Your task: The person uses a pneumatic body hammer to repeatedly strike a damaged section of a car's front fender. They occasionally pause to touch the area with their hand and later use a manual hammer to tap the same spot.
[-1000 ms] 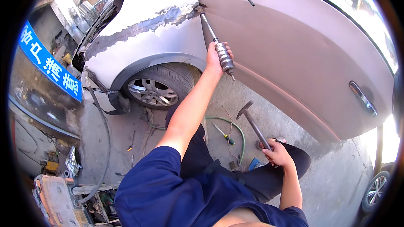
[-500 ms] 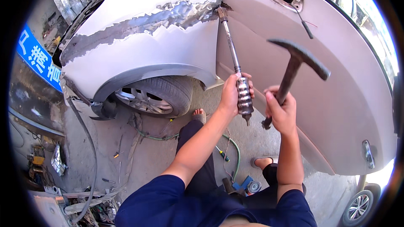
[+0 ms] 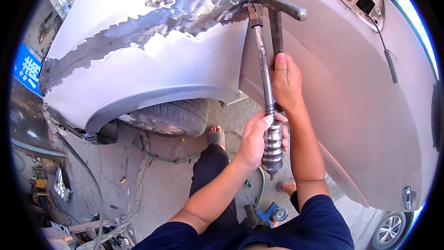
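My left hand (image 3: 254,140) is closed round the ribbed sliding weight of a slide hammer (image 3: 265,71). The tool's hooked end sits at the rear edge of the white car fender (image 3: 185,60), by the gap to the door. In my right hand (image 3: 286,83) is a body hammer (image 3: 276,30), gripped by its handle, its long curved head up beside the hook. The hammer head's thin end overlaps the slide hammer's tip; whether they touch I cannot tell. A jagged strip of bare, ground metal (image 3: 152,32) runs along the fender.
The open car door (image 3: 342,97) stands at the right, with a wire hanging from its mirror mount. Below the fender is a tyre (image 3: 180,116). A green hose (image 3: 185,159), a blue grinder-like tool (image 3: 268,214) and scattered hand tools lie on the floor. Clutter fills the lower left.
The body hammer has swung left and forward, its head now at the slide hammer's hooked end. My left hand and the weight sit lower in the picture. The view has moved nearer the fender.
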### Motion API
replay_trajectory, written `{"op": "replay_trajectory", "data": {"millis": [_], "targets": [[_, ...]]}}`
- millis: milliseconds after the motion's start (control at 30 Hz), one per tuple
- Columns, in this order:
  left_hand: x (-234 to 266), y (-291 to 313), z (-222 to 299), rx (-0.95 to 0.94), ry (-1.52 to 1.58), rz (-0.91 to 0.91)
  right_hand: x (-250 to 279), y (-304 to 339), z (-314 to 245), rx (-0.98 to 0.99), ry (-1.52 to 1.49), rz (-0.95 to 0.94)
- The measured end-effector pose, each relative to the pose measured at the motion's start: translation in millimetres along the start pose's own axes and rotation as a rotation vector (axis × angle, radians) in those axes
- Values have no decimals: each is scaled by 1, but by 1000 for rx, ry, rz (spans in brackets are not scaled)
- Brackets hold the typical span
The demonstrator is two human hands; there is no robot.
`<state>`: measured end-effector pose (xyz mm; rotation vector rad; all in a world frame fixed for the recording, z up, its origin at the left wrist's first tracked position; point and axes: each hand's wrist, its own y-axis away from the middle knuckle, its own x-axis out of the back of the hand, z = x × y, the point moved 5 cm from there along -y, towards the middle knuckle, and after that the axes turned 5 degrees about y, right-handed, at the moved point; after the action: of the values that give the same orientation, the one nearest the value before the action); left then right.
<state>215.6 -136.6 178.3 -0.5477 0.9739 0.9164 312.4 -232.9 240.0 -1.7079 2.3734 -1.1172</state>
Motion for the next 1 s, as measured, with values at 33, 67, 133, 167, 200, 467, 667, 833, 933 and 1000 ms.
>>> {"op": "replay_trajectory", "data": {"millis": [33, 67, 133, 167, 200, 467, 667, 833, 933, 1000], "targets": [[1, 0, 0, 0, -2, 1, -1, -1, 0, 29, 35, 27], [1, 0, 0, -3, -4, -2, -2, -3, 0, 36, 40, 31], [1, -1, -1, -8, 14, -26, -4, -6, -1, 39, 44, 45], [2, -1, -1, -9, 12, -22, -6, -6, -2, 29, 59, 43], [2, -1, -2, -10, 9, -23, -7, -6, -3, 20, 74, 42], [3, 0, 0, -23, 4, -29, -8, -2, -6, -18, -52, 76], [2, 1, 2, -15, 44, -35, -7, -2, -12, -55, 26, 69], [1, 1, 3, -21, 38, -39, -7, -5, -12, -14, 92, 54], [1, 1, 2, -16, 47, -24, -5, -6, -6, -26, 55, 67], [1, 1, 2, -14, 31, -21, -5, -6, -5, -4, 52, 87]]}}
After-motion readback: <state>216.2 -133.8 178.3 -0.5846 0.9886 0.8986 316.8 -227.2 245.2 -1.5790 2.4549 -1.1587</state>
